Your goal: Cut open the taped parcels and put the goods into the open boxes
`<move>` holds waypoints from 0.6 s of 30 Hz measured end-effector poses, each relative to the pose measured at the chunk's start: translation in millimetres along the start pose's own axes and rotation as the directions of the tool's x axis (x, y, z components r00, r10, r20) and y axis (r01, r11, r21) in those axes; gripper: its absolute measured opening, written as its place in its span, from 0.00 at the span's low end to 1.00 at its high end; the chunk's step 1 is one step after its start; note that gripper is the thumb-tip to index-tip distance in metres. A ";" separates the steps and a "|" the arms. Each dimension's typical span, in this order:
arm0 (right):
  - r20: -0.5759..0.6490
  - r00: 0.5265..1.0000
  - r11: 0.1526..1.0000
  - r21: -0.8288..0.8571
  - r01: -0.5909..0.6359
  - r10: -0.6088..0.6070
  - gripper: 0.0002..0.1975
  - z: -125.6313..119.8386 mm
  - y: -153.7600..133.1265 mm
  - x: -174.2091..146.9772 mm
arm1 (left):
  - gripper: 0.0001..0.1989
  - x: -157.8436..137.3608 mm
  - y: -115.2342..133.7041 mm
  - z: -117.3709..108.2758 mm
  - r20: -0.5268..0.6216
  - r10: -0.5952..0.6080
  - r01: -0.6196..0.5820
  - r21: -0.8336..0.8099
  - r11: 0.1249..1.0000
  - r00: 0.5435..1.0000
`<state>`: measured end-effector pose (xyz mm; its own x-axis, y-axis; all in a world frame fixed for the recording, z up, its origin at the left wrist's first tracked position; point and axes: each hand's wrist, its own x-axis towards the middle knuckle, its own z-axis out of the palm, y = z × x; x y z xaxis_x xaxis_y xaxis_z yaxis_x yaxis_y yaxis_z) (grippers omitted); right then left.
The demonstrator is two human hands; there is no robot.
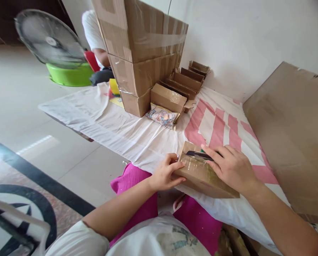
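In the head view, a table is being covered by a white cloth [89,113], and pinkish-red patches are being shown on the cloth toward the right. The room is being bounded by a pale wall [236,32], and pale tiles are being seen on the floor [73,156]. At the upper left, a large round fan [49,39] is being shown at a bright green basin [68,74]. Beside it, another person, in a white sleeve [93,30], is being partly hidden by stacked cartons [148,35].

The left forearm is being angled in from the lower left, and the near left end of a small box [201,181] is being gripped by the curled left hand [167,172]. The right forearm is being extended from the lower right; a dark cutter [197,155] is being gripped by the closed right hand [232,169], low over the taped top of the box.

The small box is being supported by the cloth at the table's near edge; its contents are being hidden. Beyond it, a patterned packet [163,116] is being displayed before the nearest of several open boxes [184,83]. Their insides are being only partly shown. At the right, a large cardboard piece [295,135] is being seen.
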<state>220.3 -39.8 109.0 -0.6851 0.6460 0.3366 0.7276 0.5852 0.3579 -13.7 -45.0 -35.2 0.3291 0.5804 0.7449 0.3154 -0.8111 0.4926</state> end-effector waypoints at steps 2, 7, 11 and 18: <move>0.005 0.999 0.997 -0.068 0.033 -0.032 0.20 1.3 -3.5 7.4 | 0.29 0.1 -0.2 0.0 -0.002 0.005 -0.005 0.001 1.000 1.000; -0.019 0.997 0.988 -0.140 0.067 -0.070 0.25 -0.8 -8.2 13.0 | 0.29 0.8 -0.2 -0.5 -0.014 0.015 -0.015 0.003 1.000 1.000; -0.009 0.996 0.984 -0.160 0.083 -0.086 0.26 -5.9 -8.3 12.8 | 0.28 0.9 0.3 -0.5 -0.002 0.007 -0.007 0.026 1.000 1.000; 0.054 0.996 0.993 -0.085 0.080 -0.075 0.26 -14.2 0.4 -3.3 | 0.28 -0.4 2.0 -1.0 -0.010 0.003 -0.002 0.073 0.997 1.000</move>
<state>222.4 -48.7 120.5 -0.7351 0.6258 0.2609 0.6651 0.5908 0.4567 -14.1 -46.9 -34.1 0.3206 0.5774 0.7509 0.3789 -0.8047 0.4569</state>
